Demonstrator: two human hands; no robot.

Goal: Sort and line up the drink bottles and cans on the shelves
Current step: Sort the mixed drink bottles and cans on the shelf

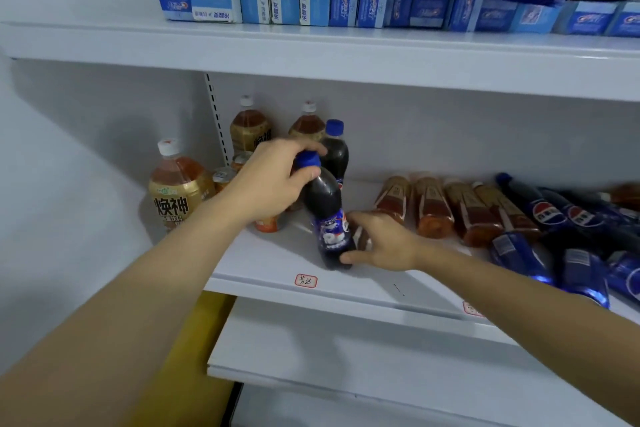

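Dark cola bottle [329, 215] held in both hands near the shelf's [277, 263] front edge.

Right hand [381, 246] curls round the bottle's labelled base; left hand [273, 180] pinches its blue cap, the bottle leaning slightly. Just behind stands a second cola bottle [335, 152]. Toward the left end stand amber tea bottles [173, 184] and small cans [224, 177]; toward the right, tea and blue-labelled cola bottles [550, 211] lie on their sides. Toothpaste boxes [343, 5] line the shelf above.
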